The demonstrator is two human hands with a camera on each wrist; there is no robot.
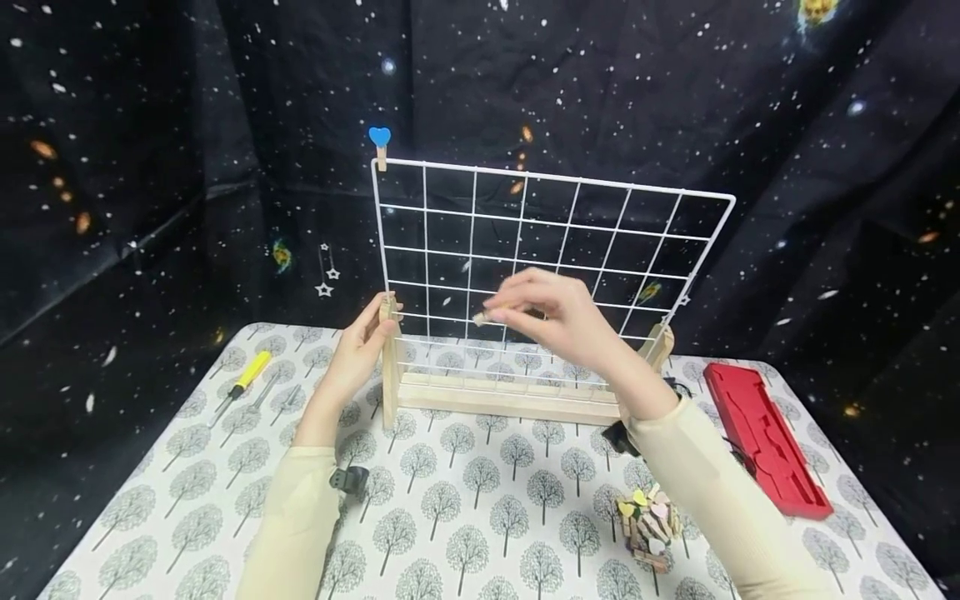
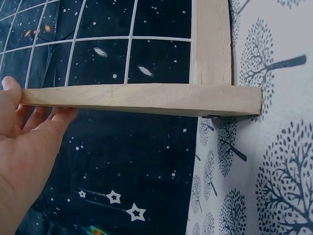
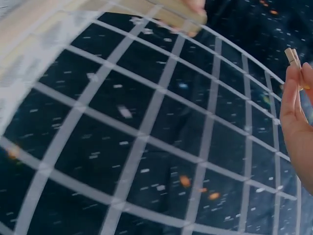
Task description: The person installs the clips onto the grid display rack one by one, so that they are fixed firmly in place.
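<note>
A white wire grid (image 1: 551,177) leans back in a wooden stand (image 1: 510,400). My left hand (image 1: 356,354) grips the upper end of the stand's left side post (image 2: 142,98), thumb on one side and fingers on the other. In front of the grid's middle, my right hand (image 1: 555,312) pinches a small wooden clothespin (image 3: 292,56), its bare end sticking out past the fingertips. Another clothespin with a blue heart (image 1: 380,137) is clipped upright at the grid's top left corner.
Several heart-topped clothespins lie in a pile (image 1: 651,529) at the front right, below my right forearm. A red molded tray (image 1: 765,442) lies at the right. On the left is a yellow-handled screwdriver (image 1: 253,371) beside thin metal shafts. A dark starry curtain (image 1: 225,167) hangs behind.
</note>
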